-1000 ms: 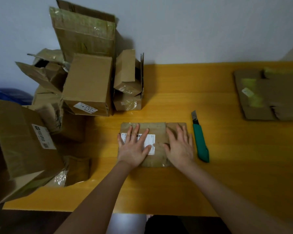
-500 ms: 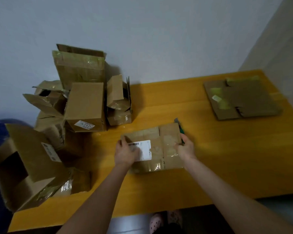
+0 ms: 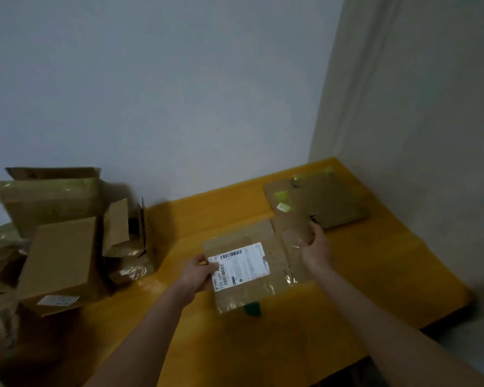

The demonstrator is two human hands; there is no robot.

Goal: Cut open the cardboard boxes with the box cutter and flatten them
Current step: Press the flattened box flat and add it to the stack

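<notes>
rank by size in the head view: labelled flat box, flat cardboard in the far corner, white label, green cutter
1-2. labelled flat box and far flat cardboard: unranked, since the box looks bigger but is held nearer the camera
3. white label
4. box cutter: only its green end shows past the box's edge

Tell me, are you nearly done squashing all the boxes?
Not nearly. Flattened cardboard lies done at the far right. The labelled box is flat, gripped by the left hand and right hand. The pile of boxes on the left still stands unflattened. The box cutter peeks out underneath.
</notes>
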